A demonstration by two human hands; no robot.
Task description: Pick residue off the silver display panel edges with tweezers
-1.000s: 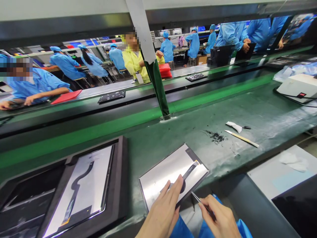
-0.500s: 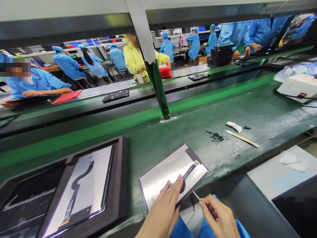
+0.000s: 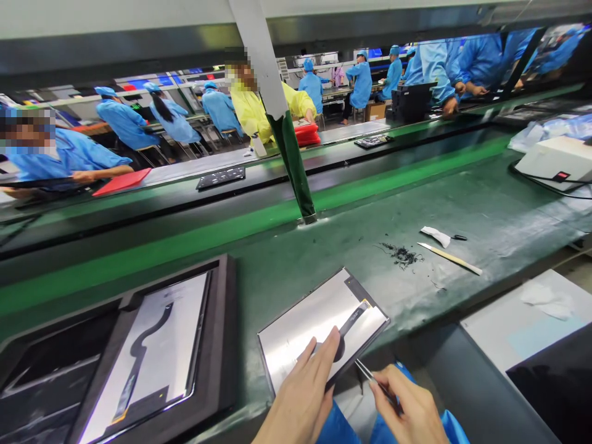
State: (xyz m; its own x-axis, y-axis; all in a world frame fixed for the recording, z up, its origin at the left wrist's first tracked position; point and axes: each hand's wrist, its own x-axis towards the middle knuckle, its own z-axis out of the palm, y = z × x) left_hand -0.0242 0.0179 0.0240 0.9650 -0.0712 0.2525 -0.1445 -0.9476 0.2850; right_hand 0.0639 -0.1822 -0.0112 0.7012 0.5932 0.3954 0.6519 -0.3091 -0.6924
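A display panel (image 3: 296, 333) with a silvery back lies at a slant on the green bench, its near edge jutting towards me. Across that back runs a dark flex cable (image 3: 354, 320). My left hand (image 3: 308, 382) rests on the panel, fingers stretched out, partly covering the cable. In my right hand (image 3: 407, 401) is a pair of tweezers (image 3: 367, 371), pinched between thumb and fingers. The tweezer tips are close to the panel's near long edge; whether they touch it I cannot tell.
At left, a black foam tray (image 3: 226, 345) holds a similar panel (image 3: 161, 345). A pile of black scraps (image 3: 401, 255), a pale stick tool (image 3: 451, 259) and a white-wrapped tool (image 3: 435, 235) lie on the bench. A post (image 3: 296, 166) rises ahead. Co-workers sit beyond a conveyor (image 3: 185, 228).
My right hand has shifted slightly, and the tweezers now show two separate prongs. The left hand and panel stay nearly the same. Behind the conveyor, co-workers' hands have moved.
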